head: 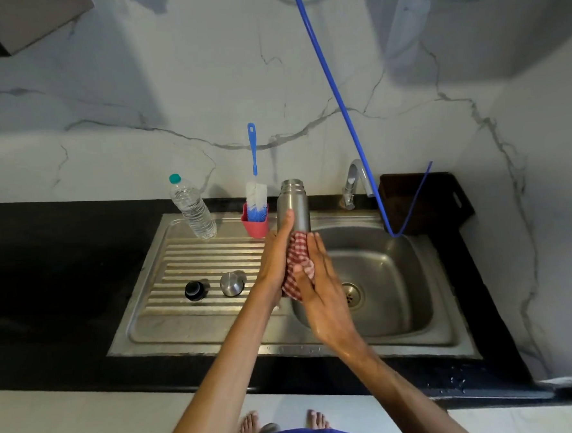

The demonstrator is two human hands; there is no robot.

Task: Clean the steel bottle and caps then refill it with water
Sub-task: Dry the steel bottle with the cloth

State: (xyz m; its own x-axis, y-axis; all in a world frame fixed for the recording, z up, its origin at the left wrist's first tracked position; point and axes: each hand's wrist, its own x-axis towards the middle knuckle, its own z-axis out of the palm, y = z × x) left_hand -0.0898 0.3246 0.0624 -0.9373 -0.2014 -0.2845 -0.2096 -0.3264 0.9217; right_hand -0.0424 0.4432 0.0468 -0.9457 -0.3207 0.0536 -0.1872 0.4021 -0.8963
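I hold the open steel bottle (294, 202) upright over the left edge of the sink basin (399, 276). My left hand (275, 260) grips its lower body from the left, thumb lying up along the side. A red checked cloth (298, 252) is wrapped round the bottle's lower half. My right hand (326, 297) holds that cloth against the bottle, thumb in front and fingers along the right side. A black inner cap (194, 290) and a steel outer cap (231, 282) stand side by side on the ribbed drainboard (196, 255).
A capped plastic water bottle (194, 210) stands at the drainboard's back. Beside it a blue bottle brush (256, 198) stands in a pink cup (255, 226). The tap (354, 182) rises behind the basin, and a blue hose (337, 89) hangs down into it. A dark board (410, 195) leans at the back right.
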